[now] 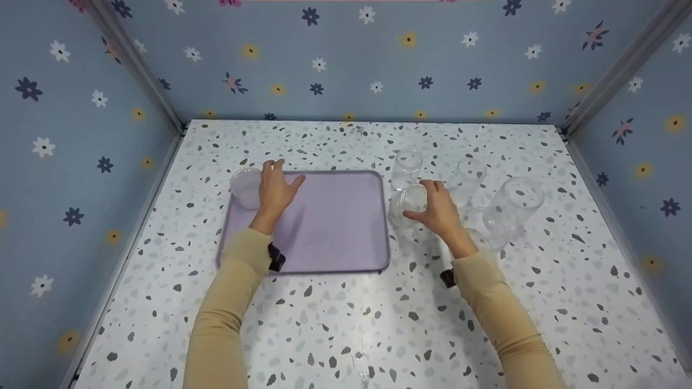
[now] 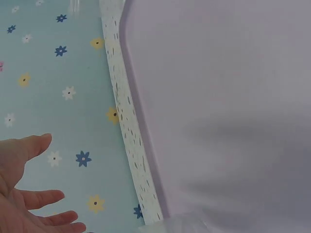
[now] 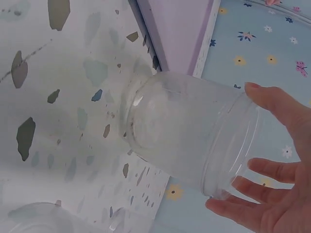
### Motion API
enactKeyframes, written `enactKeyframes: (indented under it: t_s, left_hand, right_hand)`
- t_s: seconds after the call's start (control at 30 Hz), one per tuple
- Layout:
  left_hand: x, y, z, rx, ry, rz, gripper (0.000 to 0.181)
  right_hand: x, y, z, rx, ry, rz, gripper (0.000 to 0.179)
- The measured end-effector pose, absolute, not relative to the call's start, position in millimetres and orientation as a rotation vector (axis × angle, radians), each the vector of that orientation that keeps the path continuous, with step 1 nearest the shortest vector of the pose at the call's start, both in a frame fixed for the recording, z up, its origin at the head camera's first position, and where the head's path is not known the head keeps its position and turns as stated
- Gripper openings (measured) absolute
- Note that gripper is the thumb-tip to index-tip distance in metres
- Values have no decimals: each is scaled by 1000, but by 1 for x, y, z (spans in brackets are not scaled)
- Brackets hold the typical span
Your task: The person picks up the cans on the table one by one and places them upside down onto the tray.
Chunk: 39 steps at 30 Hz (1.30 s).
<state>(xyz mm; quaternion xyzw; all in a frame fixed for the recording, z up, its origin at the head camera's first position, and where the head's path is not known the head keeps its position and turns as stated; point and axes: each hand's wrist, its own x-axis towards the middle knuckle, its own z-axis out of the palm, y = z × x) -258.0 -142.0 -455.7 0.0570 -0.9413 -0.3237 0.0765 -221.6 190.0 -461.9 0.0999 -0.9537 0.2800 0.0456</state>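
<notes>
Clear jar (image 3: 180,131) is gripped at its rim by curved fingers of the right hand (image 1: 440,212), just right of the purple tray (image 1: 338,227); left hand (image 1: 275,190) is loosely spread, nothing held, near a clear cup (image 1: 245,189).

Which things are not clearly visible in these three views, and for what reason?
Head: right edge of the clear cup, hidden by the left hand.
Head: part of the tray, covered by the left hand and sleeve.
Head: exact number of clear glasses on the right; they overlap, partly behind the right hand.
Left wrist: clear thing, cut off by the bottom edge.
Right wrist: see-through object at lower left, cut off by the bottom edge.
</notes>
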Motion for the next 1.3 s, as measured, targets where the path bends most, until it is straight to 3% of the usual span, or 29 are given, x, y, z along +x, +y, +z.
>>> enactKeyframes:
  t_s: [1.0,1.3]
  left_hand:
    - [-226,-79,-481,-69,-2386,-1672,41]
    - [-219,-62,-481,-101,-2291,-1940,41]
  right_hand:
    - [-203,150,-496,436,-2247,1394,72]
    - [-180,132,-470,484,-2129,1590,65]
